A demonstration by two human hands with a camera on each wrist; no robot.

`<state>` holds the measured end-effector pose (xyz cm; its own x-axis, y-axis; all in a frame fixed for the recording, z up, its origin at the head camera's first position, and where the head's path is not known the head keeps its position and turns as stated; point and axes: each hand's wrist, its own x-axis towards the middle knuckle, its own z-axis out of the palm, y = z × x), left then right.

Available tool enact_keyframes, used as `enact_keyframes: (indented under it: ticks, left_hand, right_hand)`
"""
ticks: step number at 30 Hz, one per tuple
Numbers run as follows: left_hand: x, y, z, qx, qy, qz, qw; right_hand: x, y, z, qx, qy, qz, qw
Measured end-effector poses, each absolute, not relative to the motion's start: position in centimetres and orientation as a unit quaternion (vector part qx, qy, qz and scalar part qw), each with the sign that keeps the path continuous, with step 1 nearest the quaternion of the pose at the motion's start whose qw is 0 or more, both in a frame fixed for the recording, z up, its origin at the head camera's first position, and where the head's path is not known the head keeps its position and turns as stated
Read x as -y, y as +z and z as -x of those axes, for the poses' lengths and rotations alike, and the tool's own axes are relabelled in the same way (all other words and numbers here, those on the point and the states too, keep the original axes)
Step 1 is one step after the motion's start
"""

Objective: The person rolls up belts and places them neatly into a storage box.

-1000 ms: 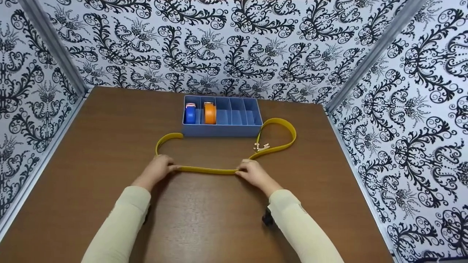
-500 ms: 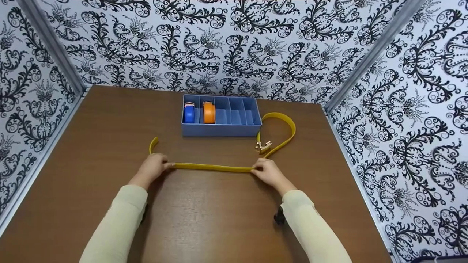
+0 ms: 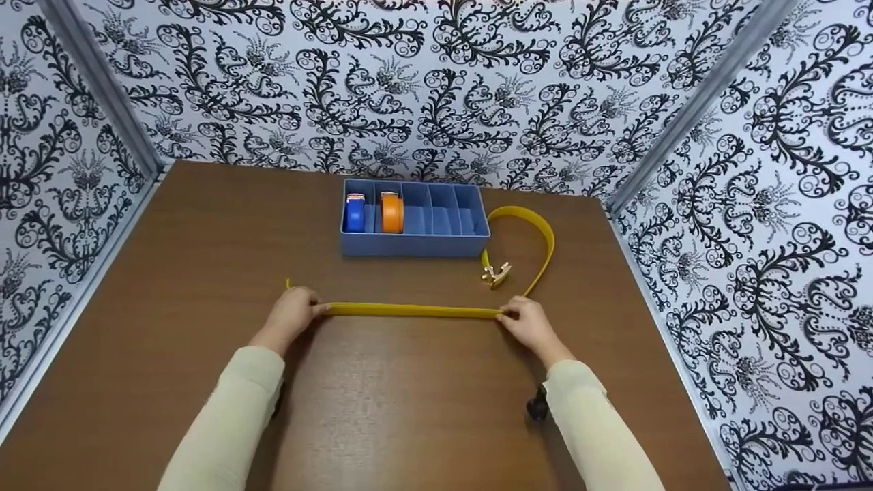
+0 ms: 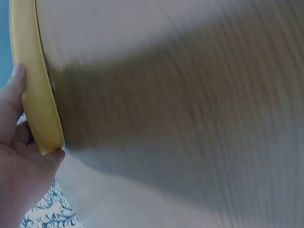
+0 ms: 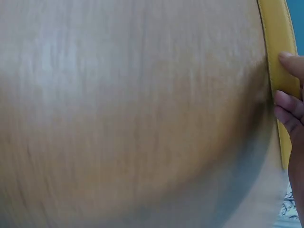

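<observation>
A yellow belt point(image 3: 412, 310) runs straight between the two hands, low over the brown table. My left hand point(image 3: 292, 317) pinches it close to its free end, a small tip of which shows past the fingers. In the left wrist view the thumb lies on the face of the belt point(image 4: 35, 85). My right hand point(image 3: 530, 326) pinches the belt further along, thumb and fingers on the strap point(image 5: 280, 42) in the right wrist view. Beyond that hand the strap curves in a loop back towards the blue box, where its gold buckle point(image 3: 496, 275) lies on the table.
A blue divided box point(image 3: 412, 245) stands at the back of the table point(image 3: 409, 395). In its left compartments sit a rolled blue belt point(image 3: 355, 215) and a rolled orange belt point(image 3: 392, 213). Patterned walls point(image 3: 409, 88) enclose the table at the back and sides.
My right hand has slid to the right along the belt, so the straight stretch between the hands is longer. The free end has drawn in towards my left hand, which stays nearly in place.
</observation>
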<state>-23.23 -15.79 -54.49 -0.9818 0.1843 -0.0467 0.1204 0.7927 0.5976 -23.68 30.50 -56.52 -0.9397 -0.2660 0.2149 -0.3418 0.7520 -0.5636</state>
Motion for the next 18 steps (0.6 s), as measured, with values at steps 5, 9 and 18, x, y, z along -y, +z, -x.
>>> enact_keyframes:
  ticks: [5,9,18]
  left_hand:
    - [14.4,-54.4,23.2,-0.946,0.316,-0.039,0.057]
    - [13.9,-54.5,23.1,-0.944,0.325,-0.014,0.05]
    - [12.2,-54.9,22.7,-0.944,0.33,-0.01,0.017]
  right_hand:
    - [-30.3,-56.9,23.7,0.939,0.315,-0.112,0.084]
    - [-29.4,-56.7,23.9,0.951,0.288,-0.083,0.079]
    - [-24.8,-56.4,23.7,0.958,0.27,-0.094,0.022]
